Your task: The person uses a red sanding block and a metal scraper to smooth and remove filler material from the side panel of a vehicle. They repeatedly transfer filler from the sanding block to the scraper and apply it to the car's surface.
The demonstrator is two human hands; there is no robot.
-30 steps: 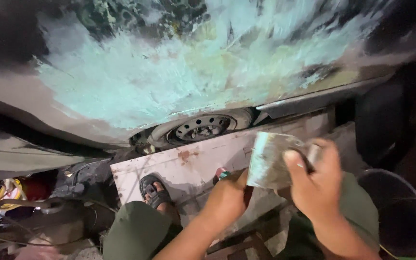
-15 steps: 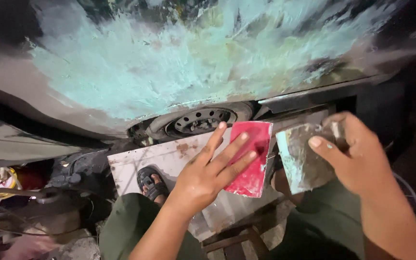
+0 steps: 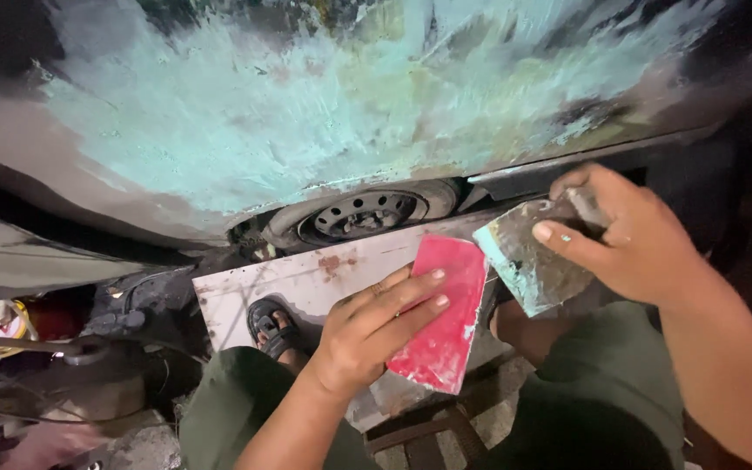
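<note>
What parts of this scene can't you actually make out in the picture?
Head view, the only one:
- Underside of the red spreader: covered by the left hand.
- Handle of the putty knife: wrapped by the right hand.
- The wheel: mostly hidden behind the car panel.
- Clutter at lower left: too dark to identify.
- Right arm: cut off by the frame edge.

The left hand [image 3: 372, 326] covered part of the red spreader [image 3: 442, 313], and its forearm was cut off by the bottom edge. The handle of the metal scraper [image 3: 533, 257] was hidden inside the right hand [image 3: 633, 239]. The car panel [image 3: 306, 122] looked blurred.
</note>
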